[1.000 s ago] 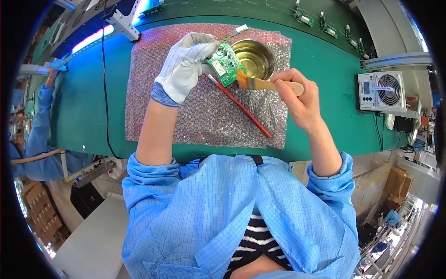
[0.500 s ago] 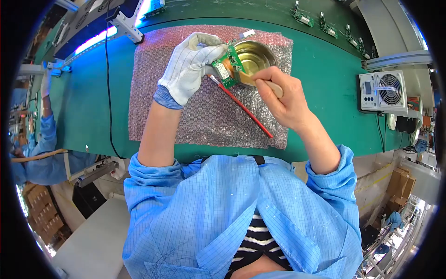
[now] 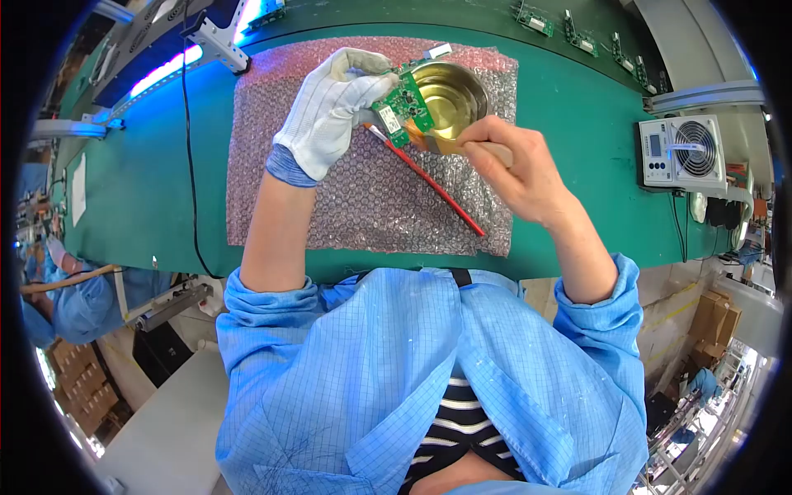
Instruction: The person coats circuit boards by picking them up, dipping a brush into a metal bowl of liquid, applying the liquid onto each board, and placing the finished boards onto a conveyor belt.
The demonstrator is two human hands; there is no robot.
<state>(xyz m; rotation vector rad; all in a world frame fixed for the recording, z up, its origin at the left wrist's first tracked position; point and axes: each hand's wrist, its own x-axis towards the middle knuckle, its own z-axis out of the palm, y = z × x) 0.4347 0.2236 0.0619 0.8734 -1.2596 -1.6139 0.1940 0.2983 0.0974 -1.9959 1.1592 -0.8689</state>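
Observation:
My left hand (image 3: pixel 326 111), in a white glove, pinches a green circuit board (image 3: pixel 410 97) by its left side. The board is tilted over the left rim of a round metal bowl (image 3: pixel 481 92) with yellowish liquid in it. My bare right hand (image 3: pixel 521 169) grips a flat brush (image 3: pixel 446 146) by its wooden handle. The brush's tip is at the board's lower edge; whether it touches is hard to see. Below the board, a thin red-handled brush (image 3: pixel 433 190) lies slantwise on bubble wrap (image 3: pixel 346 210).
A white fan unit (image 3: pixel 683 154) stands at the right of the green table (image 3: pixel 577 181). Several circuit boards (image 3: pixel 536 22) stand along the back. A black cable (image 3: pixel 191 165) runs down the left, near a lit machine (image 3: pixel 144 49). A co-worker's blue sleeve (image 3: pixel 82 305) shows far left.
The circuit board has turned so more of its face shows. My right hand and the brush have shifted slightly right and down. The co-worker's arm at far left has dropped from the table.

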